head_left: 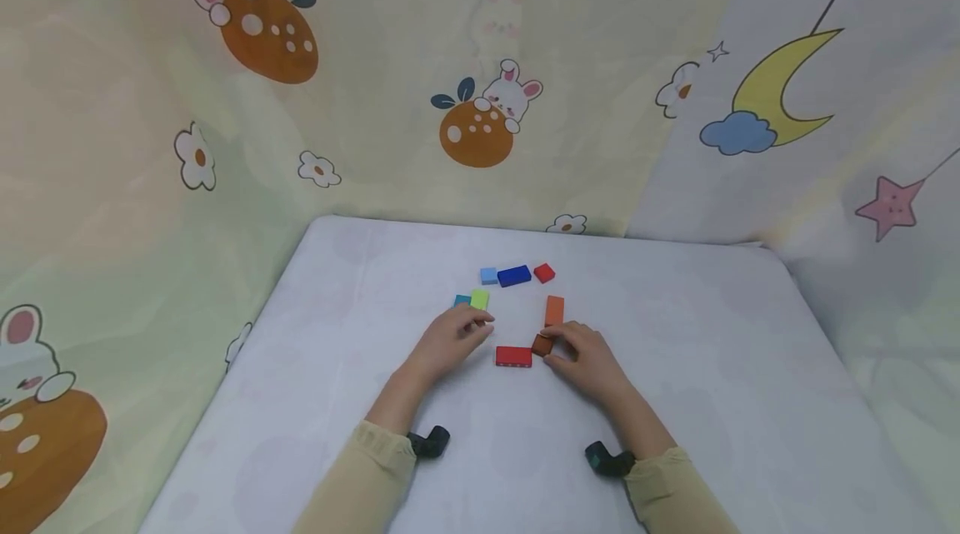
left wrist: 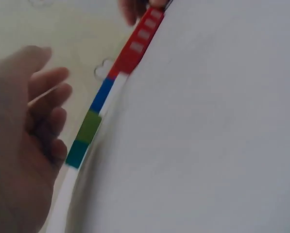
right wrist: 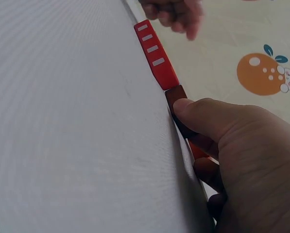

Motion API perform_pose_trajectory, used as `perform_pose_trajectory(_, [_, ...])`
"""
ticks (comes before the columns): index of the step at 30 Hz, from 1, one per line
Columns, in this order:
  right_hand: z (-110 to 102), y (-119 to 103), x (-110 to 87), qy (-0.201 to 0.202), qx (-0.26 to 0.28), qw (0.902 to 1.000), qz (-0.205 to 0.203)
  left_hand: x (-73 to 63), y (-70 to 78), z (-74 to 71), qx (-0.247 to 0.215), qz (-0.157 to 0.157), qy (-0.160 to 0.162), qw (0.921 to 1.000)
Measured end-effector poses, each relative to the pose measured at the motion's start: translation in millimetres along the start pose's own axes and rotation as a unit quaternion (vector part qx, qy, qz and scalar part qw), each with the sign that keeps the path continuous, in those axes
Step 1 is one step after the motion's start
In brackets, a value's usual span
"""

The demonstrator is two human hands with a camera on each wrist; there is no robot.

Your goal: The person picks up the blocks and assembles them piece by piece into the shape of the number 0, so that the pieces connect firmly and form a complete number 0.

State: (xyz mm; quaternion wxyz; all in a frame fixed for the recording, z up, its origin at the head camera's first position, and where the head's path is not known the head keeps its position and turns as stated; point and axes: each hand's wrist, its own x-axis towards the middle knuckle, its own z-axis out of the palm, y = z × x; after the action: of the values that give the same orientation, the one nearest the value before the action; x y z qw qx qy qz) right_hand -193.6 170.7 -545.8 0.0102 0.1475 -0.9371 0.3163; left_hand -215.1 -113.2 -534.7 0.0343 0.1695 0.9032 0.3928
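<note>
My right hand [head_left: 588,357] pinches a small brown block [head_left: 542,344] between thumb and fingers, at the right end of a long red block [head_left: 513,356]. In the right wrist view the thumb presses on the brown block [right wrist: 177,99], whose corner meets the red block [right wrist: 155,54]. An orange block [head_left: 554,310] lies just beyond these fingers. Holding nothing, my left hand [head_left: 448,342] hovers with loosely bent fingers in front of a lime green block [head_left: 480,299] and a teal block [head_left: 462,301], partly covering the teal one.
Farther back lie a light blue block [head_left: 489,276], a dark blue block [head_left: 514,276] and a small red block [head_left: 544,272]. All the blocks form a loose ring on the white-covered table [head_left: 337,284]. A patterned cloth [head_left: 390,101] hangs behind the table.
</note>
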Motion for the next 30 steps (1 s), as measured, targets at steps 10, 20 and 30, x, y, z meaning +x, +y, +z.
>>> perform_pose_trajectory(10, [0.5,3.3,-0.7,-0.001,-0.01,0.9999,-0.012,27.0,-30.0,-41.3,0.015,-0.09,0.008,0.9958])
perform_pose_trajectory(20, [-2.5,-0.7,0.0,0.001,-0.01,0.9997,-0.02,35.4,-44.2,-46.8,0.067,-0.064,-0.04,0.9949])
perform_pose_trajectory(30, [-0.7,0.2,-0.6,0.008,-0.01,0.9995,-0.029,32.3,-44.9,-43.7,0.074,-0.07,-0.02,0.9947])
